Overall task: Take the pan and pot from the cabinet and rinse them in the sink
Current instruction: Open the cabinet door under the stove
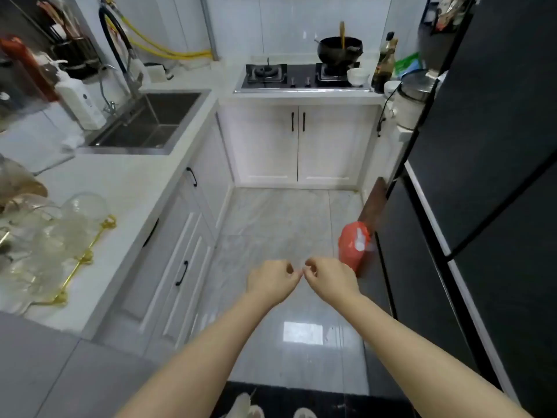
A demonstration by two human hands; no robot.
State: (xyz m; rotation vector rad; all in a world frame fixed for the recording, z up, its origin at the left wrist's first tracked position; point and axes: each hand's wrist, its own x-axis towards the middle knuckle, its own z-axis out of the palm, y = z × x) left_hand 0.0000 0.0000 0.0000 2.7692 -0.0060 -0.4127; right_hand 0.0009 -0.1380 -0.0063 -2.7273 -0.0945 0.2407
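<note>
My left hand point(271, 280) and my right hand point(330, 280) are stretched out side by side over the floor, fingers curled, holding nothing, fingertips almost meeting. Straight ahead under the stove stands a white two-door cabinet point(297, 146), both doors closed. More closed white cabinet doors point(184, 236) run under the counter on the left. The steel sink point(150, 120) is set in the left counter at the back, with a tall faucet point(128, 64) over it. No pan or pot from a cabinet is in sight.
A black wok point(340, 49) sits on the gas stove point(301, 75). A soap dispenser point(80, 98) stands left of the sink. Glassware on a gold rack point(60, 236) fills the near left counter. A red bag point(354, 244) lies on the floor by the dark fridge point(482, 176).
</note>
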